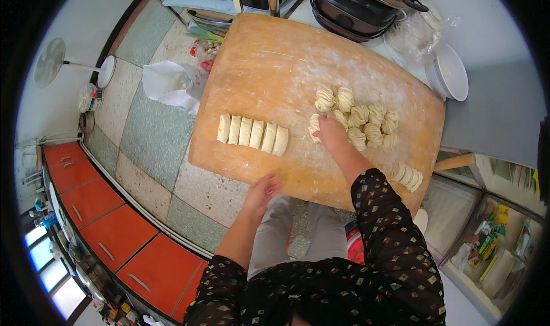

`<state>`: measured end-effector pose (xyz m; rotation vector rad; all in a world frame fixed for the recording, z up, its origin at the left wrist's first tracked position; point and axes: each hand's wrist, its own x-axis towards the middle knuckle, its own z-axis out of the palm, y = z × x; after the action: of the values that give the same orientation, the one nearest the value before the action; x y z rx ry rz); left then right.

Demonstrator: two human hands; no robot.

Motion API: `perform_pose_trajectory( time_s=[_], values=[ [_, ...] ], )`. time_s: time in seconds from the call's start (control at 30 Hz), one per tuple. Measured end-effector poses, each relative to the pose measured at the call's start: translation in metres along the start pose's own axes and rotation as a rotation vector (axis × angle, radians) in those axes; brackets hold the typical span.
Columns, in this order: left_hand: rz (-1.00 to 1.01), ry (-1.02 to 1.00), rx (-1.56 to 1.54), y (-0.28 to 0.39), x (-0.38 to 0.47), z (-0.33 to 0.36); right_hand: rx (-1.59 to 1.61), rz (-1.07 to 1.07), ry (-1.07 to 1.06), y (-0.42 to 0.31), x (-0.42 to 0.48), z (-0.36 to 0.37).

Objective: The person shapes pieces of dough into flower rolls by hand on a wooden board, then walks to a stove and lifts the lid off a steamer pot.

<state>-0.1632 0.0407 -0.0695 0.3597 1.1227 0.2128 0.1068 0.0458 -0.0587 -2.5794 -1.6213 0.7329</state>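
My right hand [331, 130] has its fingers and thumb around a twisted dough bun [314, 127] on the floured wooden board [258, 76]. That bun is at the left side of a cluster of several twisted dough buns [359, 115], partly covered by my hand. At the board's near edge, my left hand [261, 193] hovers with fingers apart, holding nothing. Ahead of it, a row of cut dough pieces [256, 134] lies side by side. More cut dough pieces [406, 176] rest near the board's right edge, beside my right sleeve.
Behind the board stand a dark cooking pot [352, 14] and white bowls [449, 72]. A white bag [172, 85] sits on the floor to the left, near green onions [206, 34]. Red cabinets [120, 235] line the lower left; a glass-topped case [494, 244] is at right.
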Motion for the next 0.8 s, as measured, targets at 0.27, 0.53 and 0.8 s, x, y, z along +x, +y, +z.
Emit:
perform_pose_trajectory(
  time_s=[0.27,0.53,0.8],
  values=[
    [0.015,0.012,0.032,-0.004,-0.008,-0.008,0.293,-0.156,0.048,-0.041,0.000,0.035],
    [0.008,0.007,-0.018,-0.008,-0.018,-0.029,0.261,0.054,-0.179,-0.081,0.012,0.046],
    [0.028,0.025,0.023,-0.003,-0.018,-0.022,0.714,0.144,0.097,-0.075,-0.030,0.083]
  ],
)
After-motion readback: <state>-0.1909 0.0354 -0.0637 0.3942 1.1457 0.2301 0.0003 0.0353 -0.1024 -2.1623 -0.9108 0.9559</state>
